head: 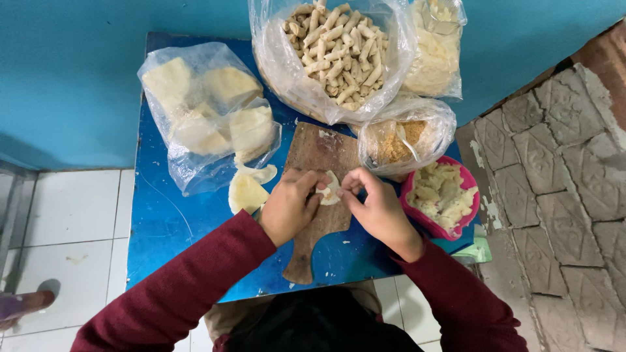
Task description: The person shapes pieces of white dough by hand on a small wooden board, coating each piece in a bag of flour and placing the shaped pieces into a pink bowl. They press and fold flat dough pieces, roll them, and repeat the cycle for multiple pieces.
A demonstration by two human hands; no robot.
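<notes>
Both hands pinching a dough wrapper over the wooden board.
Left hand (289, 205) and right hand (376, 207) are gripping a pale dough wrapper (329, 190) between fingertips, above the wooden board (319, 153) lying mid-counter (163, 221). Pink bowl of filling (441, 195) is sitting at the right edge; bag of rolled pieces (334, 52) is resting at the far edge.

free: blue table (169, 221) front-left | blocked: bags (202, 111) behind, pink bowl (440, 195) right, seemingly close
</notes>
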